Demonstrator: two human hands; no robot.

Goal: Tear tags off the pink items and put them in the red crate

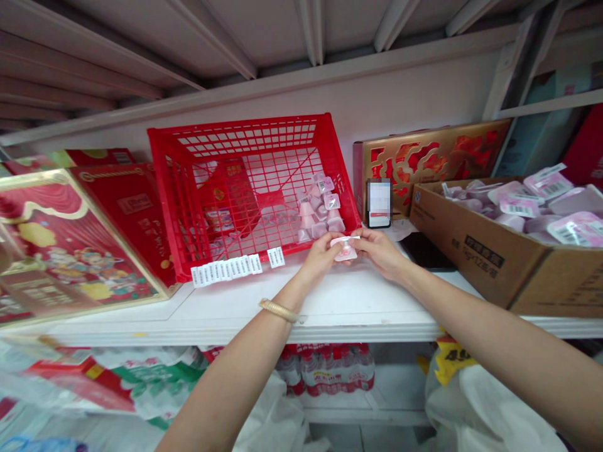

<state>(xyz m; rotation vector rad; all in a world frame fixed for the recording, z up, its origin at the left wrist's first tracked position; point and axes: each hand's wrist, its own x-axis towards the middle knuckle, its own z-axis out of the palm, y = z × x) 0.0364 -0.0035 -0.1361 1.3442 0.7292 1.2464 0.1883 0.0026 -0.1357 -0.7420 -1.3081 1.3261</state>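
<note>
My left hand point(323, 256) is closed on a small pink jelly-type cup point(347, 252), thumb and fingers at its left side. From the right, my right hand point(379, 251) pinches the cup's edge, where a thin white strip like a label shows between the fingertips. Both hands are just in front of a tilted red plastic basket point(271, 250). Several similar pink cups point(320, 213) lie in its right corner. A row of white barcode stickers point(228, 270) hangs along the basket's front rim, with another sticker point(276, 257) apart from them.
An open cardboard box point(475, 251) full of pink cups stands right, beside a phone point(379, 204) propped against a gold-red box point(433, 163). Red gift boxes point(85, 245) flank the basket's left. A metal shelf point(282, 37) hangs overhead; bottle packs point(330, 370) sit below the white shelf point(301, 307).
</note>
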